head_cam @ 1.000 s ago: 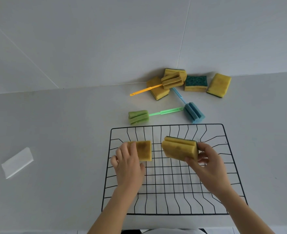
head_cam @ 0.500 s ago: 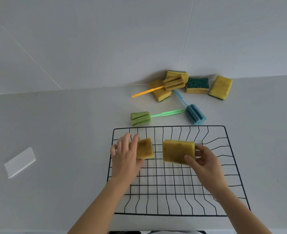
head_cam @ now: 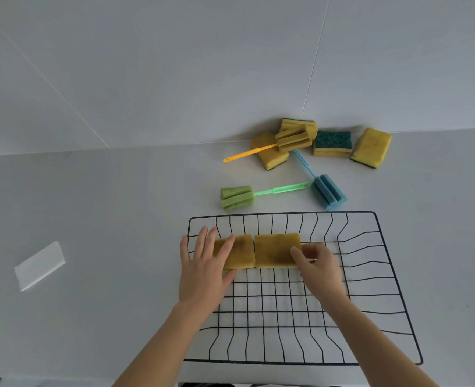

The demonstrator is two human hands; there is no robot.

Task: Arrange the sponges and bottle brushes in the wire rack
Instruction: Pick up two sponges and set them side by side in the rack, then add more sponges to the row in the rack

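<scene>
A black wire rack (head_cam: 286, 213) lies on the grey counter in front of me. Two yellow sponges lie flat, side by side and touching, in its far left part. My left hand (head_cam: 202, 266) rests on the left sponge (head_cam: 243, 251) with fingers spread. My right hand (head_cam: 318, 265) pinches the right end of the right sponge (head_cam: 275, 250). Beyond the rack lie a green bottle brush (head_cam: 237, 198), a blue bottle brush (head_cam: 330, 192) and a yellow bottle brush (head_cam: 293, 138).
Several more sponges sit by the wall: a yellow one (head_cam: 271, 156) under the yellow brush, one behind it (head_cam: 298, 124), a green-topped one (head_cam: 332, 142) and a yellow one (head_cam: 372, 148). A white flat piece (head_cam: 39, 265) lies far left.
Both hands lowered their sponges onto the rack floor and brought them together. The left hand's fingers spread out over its sponge.
</scene>
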